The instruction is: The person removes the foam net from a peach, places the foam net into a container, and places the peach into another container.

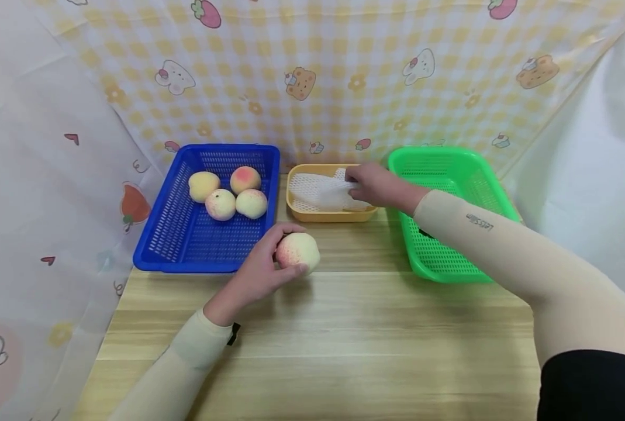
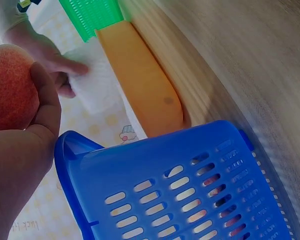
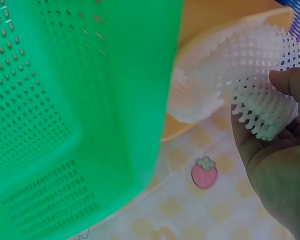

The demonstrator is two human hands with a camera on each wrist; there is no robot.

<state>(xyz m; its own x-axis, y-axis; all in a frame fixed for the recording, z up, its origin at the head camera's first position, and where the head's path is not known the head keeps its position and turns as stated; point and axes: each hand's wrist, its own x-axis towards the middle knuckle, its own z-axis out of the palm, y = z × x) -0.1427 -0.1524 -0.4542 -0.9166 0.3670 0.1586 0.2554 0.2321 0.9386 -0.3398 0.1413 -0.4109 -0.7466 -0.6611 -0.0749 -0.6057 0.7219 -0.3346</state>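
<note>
My left hand (image 1: 262,266) grips a pale peach with a pink blush (image 1: 299,254) above the table, just right of the blue basket. In the left wrist view the peach (image 2: 11,87) looks redder, with fingers curled round its side. Over the small yellow-orange basket (image 1: 333,217), my right hand (image 1: 377,186) pinches a white foam fruit net (image 1: 338,190). The right wrist view shows the mesh of this foam net (image 3: 260,75) between thumb and fingers. More white foam nets (image 1: 304,187) lie in the yellow-orange basket.
Several peaches (image 1: 220,204) sit in the blue basket (image 1: 186,266) on the left. A green basket (image 1: 423,269) stands on the right, partly under my right forearm. All three baskets stand on a wooden table (image 1: 344,351) before a checked cloth (image 1: 354,58).
</note>
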